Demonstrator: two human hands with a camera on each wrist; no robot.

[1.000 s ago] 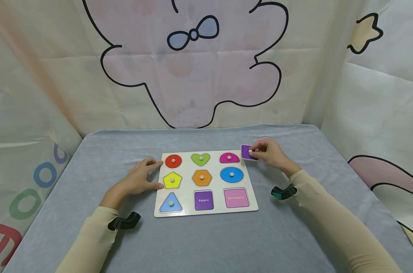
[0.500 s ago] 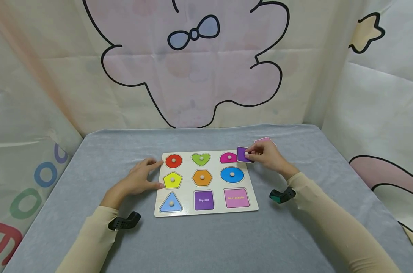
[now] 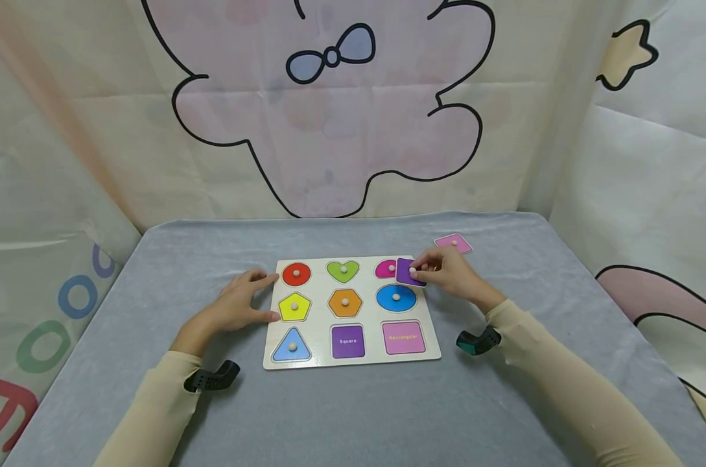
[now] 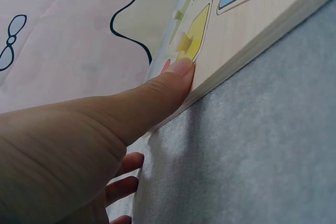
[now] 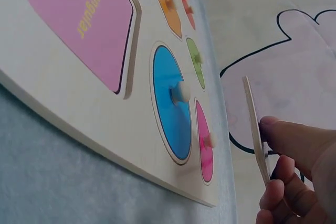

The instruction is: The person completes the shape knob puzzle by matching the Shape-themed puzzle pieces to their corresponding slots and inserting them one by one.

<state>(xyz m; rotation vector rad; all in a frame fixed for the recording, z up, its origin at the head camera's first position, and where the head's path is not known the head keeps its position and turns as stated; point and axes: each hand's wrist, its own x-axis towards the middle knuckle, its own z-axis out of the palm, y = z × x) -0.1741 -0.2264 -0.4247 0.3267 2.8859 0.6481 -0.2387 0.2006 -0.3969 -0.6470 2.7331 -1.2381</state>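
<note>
My right hand (image 3: pixel 458 275) pinches a purple square puzzle piece (image 3: pixel 402 272) by its small knob, at the upper right of a wooden shape puzzle board (image 3: pixel 320 347). In the right wrist view the piece (image 5: pixel 253 116) appears edge-on, raised off the board. It covers part of the magenta semicircle (image 3: pixel 384 268) in the head view. My left hand (image 3: pixel 236 303) rests at the board's left edge, fingers spread. The left wrist view shows its thumb lying on the edge beside the yellow pentagon (image 4: pixel 200 30). Two recesses show bare: a purple "Square" (image 3: pixel 348 350) and a pink "Rectangular" (image 3: pixel 403 347).
A pink rectangle piece (image 3: pixel 448 241) with a knob lies on the grey cloth behind the right hand. Knobbed pieces sit in the board's other recesses, among them an orange hexagon (image 3: pixel 345 311) and a blue oval (image 3: pixel 386 299). Printed curtains stand behind and beside the table.
My right hand has moved left and nearer with the purple square, from beside the board's upper right corner to over it. The pink rectangle has come more into sight. My left hand stays put.
</note>
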